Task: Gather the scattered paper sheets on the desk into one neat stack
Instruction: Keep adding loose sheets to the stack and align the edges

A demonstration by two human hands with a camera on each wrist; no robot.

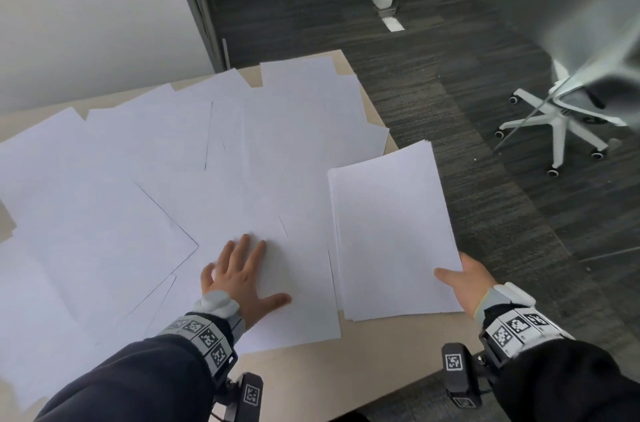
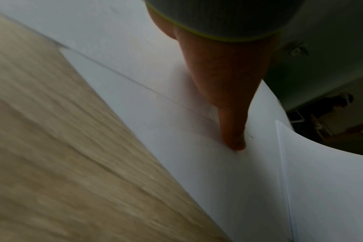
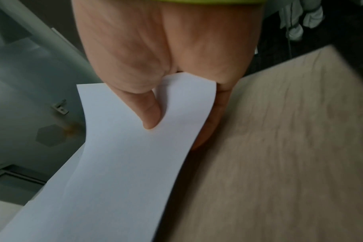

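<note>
Several white paper sheets [image 1: 145, 158] lie scattered and overlapping across the light wooden desk [image 1: 381, 362]. My left hand [image 1: 242, 276] rests flat with fingers spread on a loose sheet [image 1: 294, 283] near the desk's front. In the left wrist view one of its fingers [image 2: 232, 127] presses on that paper [image 2: 176, 147]. My right hand [image 1: 460, 286] pinches the near right corner of a gathered stack of sheets [image 1: 391, 231], thumb on top, other fingers hidden beneath. The right wrist view shows the thumb [image 3: 149, 114] on the stack [image 3: 114, 163], held a little above the desk [image 3: 280, 155].
The desk's right edge [image 1: 394, 141] borders dark carpet. A white wheeled office chair [image 1: 561, 117] stands to the right. A pale wall [image 1: 86, 6] runs behind the desk, beside a dark door frame [image 1: 197, 2]. Bare desk surface shows along the front edge.
</note>
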